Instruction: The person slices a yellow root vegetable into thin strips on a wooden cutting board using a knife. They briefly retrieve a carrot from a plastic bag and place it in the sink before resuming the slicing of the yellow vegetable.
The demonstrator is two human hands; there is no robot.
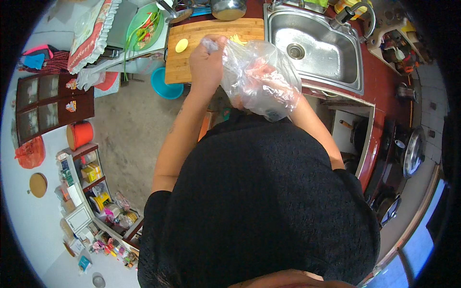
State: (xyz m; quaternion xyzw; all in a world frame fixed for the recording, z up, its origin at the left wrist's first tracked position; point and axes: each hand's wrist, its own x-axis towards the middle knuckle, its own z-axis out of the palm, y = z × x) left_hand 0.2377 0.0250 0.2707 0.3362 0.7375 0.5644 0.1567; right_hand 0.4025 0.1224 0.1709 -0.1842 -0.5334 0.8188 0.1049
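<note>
My left hand (207, 63) grips the rim of a clear plastic bag (241, 68) above the wooden cutting board (212, 28). My right hand (264, 72) is inside the bag and shows only blurrily through the shiny film; whether it holds anything in there cannot be told. On the board, a yellow oval slice (181, 45) lies left of my left hand, and a small heap of pale yellow cut strips (237, 39) lies behind the bag.
A stainless steel sink (313, 46) with a faucet (342, 18) adjoins the board on the right. Left of the board are a green basket of vegetables (146, 28) and, lower down, a blue basin (165, 84). A metal pot (228, 9) stands behind the board.
</note>
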